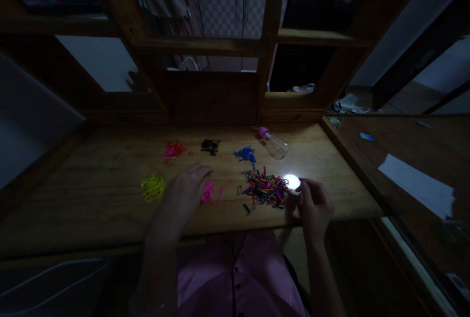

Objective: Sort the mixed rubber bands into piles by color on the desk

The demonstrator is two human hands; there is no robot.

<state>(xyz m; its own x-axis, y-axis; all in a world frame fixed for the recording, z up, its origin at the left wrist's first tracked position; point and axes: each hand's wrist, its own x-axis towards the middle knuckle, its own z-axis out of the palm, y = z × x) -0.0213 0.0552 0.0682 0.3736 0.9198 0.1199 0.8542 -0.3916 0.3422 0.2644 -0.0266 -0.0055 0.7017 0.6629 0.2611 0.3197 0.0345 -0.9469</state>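
1. The mixed pile of small loop-shaped clips [268, 189] lies on the wooden desktop [110, 219] near its front edge, multicoloured, with a few loose clips to its left.
2. Right hand [317, 204]: beside the pile's right side, thumb and fingers gripping the edge of a lit round lamp [292, 182].
3. Left hand [189, 184]: over the desktop between the yellow clips [153, 187] and pink clips [208, 193], fingers bent; cannot tell whether it grips anything.
4. Across the desktop, farther back: red clips [174, 150], black clips [210, 146] and blue clips [245, 154], in separate groups.
5. A clear bottle [277, 145] with a pink cap [263, 132] lies on its side behind the mixed pile.
6. White paper [418, 184] lies on the brown surface [367, 160] at right.
7. Checked cabinet doors [220, 8] show beyond the wooden shelving [198, 46].
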